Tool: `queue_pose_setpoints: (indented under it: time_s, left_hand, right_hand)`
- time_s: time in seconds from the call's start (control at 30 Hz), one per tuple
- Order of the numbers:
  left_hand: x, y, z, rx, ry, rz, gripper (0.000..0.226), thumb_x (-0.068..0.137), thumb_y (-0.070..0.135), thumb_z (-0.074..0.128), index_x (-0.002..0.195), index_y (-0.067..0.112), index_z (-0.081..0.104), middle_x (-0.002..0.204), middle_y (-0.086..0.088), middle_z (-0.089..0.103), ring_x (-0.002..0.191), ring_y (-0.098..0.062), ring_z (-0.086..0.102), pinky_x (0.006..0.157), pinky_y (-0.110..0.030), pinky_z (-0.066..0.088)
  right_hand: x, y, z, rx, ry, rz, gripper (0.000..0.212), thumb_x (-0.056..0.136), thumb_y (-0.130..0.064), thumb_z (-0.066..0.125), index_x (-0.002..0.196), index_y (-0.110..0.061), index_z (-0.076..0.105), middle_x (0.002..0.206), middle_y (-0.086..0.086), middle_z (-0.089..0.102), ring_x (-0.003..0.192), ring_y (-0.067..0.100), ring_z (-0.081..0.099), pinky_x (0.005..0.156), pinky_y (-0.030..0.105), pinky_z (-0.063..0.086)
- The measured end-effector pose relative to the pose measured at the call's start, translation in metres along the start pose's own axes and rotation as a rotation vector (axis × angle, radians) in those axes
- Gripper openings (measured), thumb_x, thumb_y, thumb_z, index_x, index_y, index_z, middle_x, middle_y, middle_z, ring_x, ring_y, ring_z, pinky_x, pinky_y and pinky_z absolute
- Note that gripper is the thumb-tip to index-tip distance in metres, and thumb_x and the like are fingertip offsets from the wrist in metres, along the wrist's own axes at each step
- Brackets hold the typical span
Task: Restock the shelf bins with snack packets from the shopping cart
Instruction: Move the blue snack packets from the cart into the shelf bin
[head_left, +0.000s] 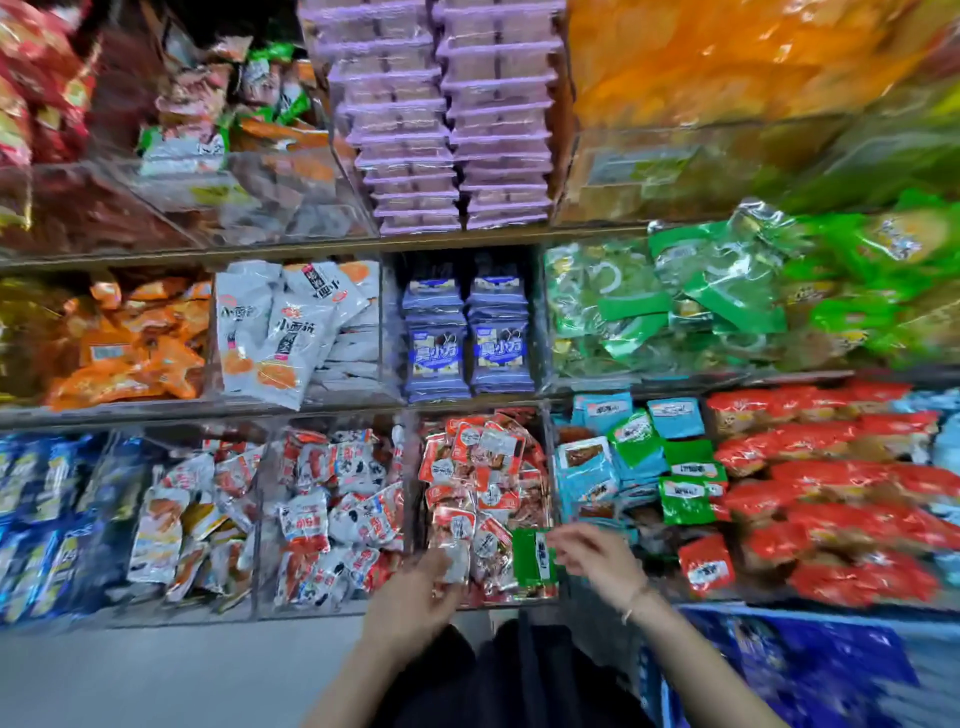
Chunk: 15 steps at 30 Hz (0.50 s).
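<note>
At the front edge of the bin of red and silver packets (413, 499), on the lowest shelf, both hands of the person are busy. The left hand (410, 597) is at the front left corner of this bin, its fingers curled round a small silver-white packet (456, 564). The right hand (597, 558) is at the front right corner; its thumb and first finger pinch a green packet (535, 564) by its right edge, and the other fingers are loosely bent. The green packet stands upright just over that corner, close above the red ones. I judge the restocking to be well advanced: this bin is heaped near to its rim, while the neighbour bin (652, 543) just right of it, with blue and green packets, shows a dark bare patch at its front. The green packet is small, flat and glossy with a dark label; it matches the neighbour's green packets, so it probably belongs there. Lower right of the bin, a blurred blue shape (779, 670) may be the cart; I cannot tell.
</note>
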<state>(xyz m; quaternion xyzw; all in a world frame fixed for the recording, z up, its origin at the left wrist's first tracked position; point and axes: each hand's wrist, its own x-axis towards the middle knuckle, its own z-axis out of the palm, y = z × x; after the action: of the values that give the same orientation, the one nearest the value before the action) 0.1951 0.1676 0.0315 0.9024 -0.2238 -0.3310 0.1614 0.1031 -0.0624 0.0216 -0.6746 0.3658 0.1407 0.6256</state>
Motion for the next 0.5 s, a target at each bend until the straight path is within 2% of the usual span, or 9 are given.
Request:
queue_pose_setpoints:
  time_s: [0.07,0.13,0.17,0.2,0.23,0.27,0.33,0.4,0.5]
  left_hand:
    - [-0.01,-0.016,0.015,0.042,-0.117,-0.013,0.035,0.094,0.038,0.049,0.122,0.017,0.051,0.12,-0.003,0.06,0.112,-0.022,0.056,0.088,-0.027,0.044]
    - [-0.022,-0.034,0.03,0.125,-0.233,-0.01,0.027,0.095,0.033,0.048,0.114,0.015,0.052,0.12,-0.006,0.059,0.113,-0.022,0.053,0.089,-0.026,0.041]
    - [-0.031,-0.042,0.035,0.157,-0.275,-0.023,0.02,0.095,0.031,0.047,0.108,0.018,0.053,0.121,-0.007,0.059,0.113,-0.021,0.053,0.089,-0.025,0.04]
    - [-0.039,-0.051,0.041,0.179,-0.322,-0.035,0.006,0.096,0.03,0.047,0.097,0.026,0.051,0.122,-0.007,0.059,0.114,-0.02,0.053,0.088,-0.024,0.039]
    - [-0.046,-0.058,0.047,0.184,-0.344,-0.058,0.013,0.096,0.03,0.047,0.084,0.032,0.042,0.122,-0.008,0.06,0.114,-0.021,0.053,0.087,-0.024,0.038]
    - [-0.052,-0.067,0.054,0.206,-0.364,-0.081,0.025,0.096,0.029,0.047,0.076,0.032,0.033,0.119,-0.008,0.061,0.114,-0.022,0.054,0.085,-0.025,0.039]
    - [-0.065,-0.081,0.066,0.219,-0.403,-0.128,0.031,0.096,0.028,0.046,0.07,0.028,0.029,0.099,-0.004,0.061,0.111,-0.023,0.056,0.079,-0.026,0.039]
    - [-0.075,-0.095,0.078,0.194,-0.412,-0.161,0.031,0.096,0.026,0.047,0.068,0.025,0.033,0.081,0.003,0.05,0.106,-0.023,0.058,0.071,-0.025,0.035]
    - [-0.091,-0.108,0.093,0.14,-0.435,-0.222,0.025,0.096,0.026,0.048,0.073,0.019,0.043,0.094,-0.006,0.058,0.101,-0.021,0.06,0.066,-0.022,0.033]
  right_hand:
    - [-0.017,0.036,-0.005,-0.029,0.063,0.069,0.017,0.09,0.003,0.053,0.101,0.01,0.065,0.075,-0.001,0.069,0.06,-0.004,0.06,0.059,0.005,0.045]
    - [-0.036,0.067,-0.005,-0.025,0.094,0.142,0.016,0.089,0.006,0.054,0.097,0.011,0.066,0.083,0.008,0.071,0.062,-0.012,0.058,0.064,0.004,0.04]
    - [-0.047,0.082,-0.003,-0.021,0.11,0.182,0.015,0.089,0.004,0.054,0.09,0.008,0.069,0.087,0.014,0.069,0.065,-0.01,0.056,0.066,0.006,0.037]
    - [-0.057,0.099,-0.002,-0.005,0.14,0.227,0.019,0.09,0.002,0.054,0.079,0.003,0.069,0.083,0.014,0.066,0.067,0.0,0.055,0.062,0.008,0.036]
    - [-0.069,0.116,0.001,0.046,0.191,0.28,0.028,0.091,0.001,0.053,0.066,-0.004,0.064,0.073,0.01,0.062,0.064,0.009,0.052,0.056,0.011,0.035]
    - [-0.079,0.134,0.003,0.102,0.255,0.326,0.034,0.092,0.001,0.051,0.06,-0.01,0.057,0.061,0.005,0.057,0.055,0.01,0.048,0.05,0.016,0.034]
    - [-0.101,0.163,0.008,0.219,0.326,0.444,0.035,0.095,-0.002,0.047,0.061,-0.011,0.052,0.048,0.002,0.049,0.039,0.008,0.044,0.045,0.017,0.028]
    - [-0.123,0.191,0.015,0.254,0.338,0.529,0.031,0.095,-0.005,0.046,0.065,-0.011,0.051,0.045,0.001,0.051,0.03,0.005,0.045,0.048,0.016,0.023]
    - [-0.156,0.225,0.028,0.349,0.33,0.596,0.028,0.094,-0.003,0.045,0.068,-0.013,0.049,0.054,0.005,0.049,0.044,0.012,0.044,0.052,0.019,0.022]
